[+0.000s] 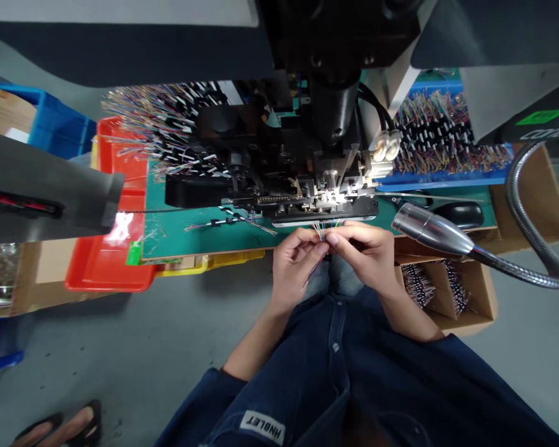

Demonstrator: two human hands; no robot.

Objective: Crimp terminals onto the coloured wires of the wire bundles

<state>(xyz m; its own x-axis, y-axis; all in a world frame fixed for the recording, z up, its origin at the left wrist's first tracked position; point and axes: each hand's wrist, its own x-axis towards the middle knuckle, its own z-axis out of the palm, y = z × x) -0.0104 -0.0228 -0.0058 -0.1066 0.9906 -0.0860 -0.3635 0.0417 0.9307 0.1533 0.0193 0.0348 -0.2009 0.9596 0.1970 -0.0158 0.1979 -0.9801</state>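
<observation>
Both hands meet at the front edge of a black machine [328, 214], holding one bundle of thin coloured wires [320, 230] whose fanned ends point toward it. My left hand [295, 264] is closed, thumb and fingers pinching the bundle, and part of the wires trails below its palm. Thumb and forefinger of my right hand [366, 248] pinch among the same wire ends, near a yellow and a blue strand. A bright light shines on the machine's crimping area [333, 195] just beyond the fingertips. The fingers hide the middle of the bundle.
Wire bundles lie on the green table [177, 239] and in heaps [163, 124] behind the machine. A red tray [109, 267] stands left. To the right are a gooseneck lamp [433, 230], a black mouse [459, 214] and a divided cardboard box [479, 304] of wire bundles.
</observation>
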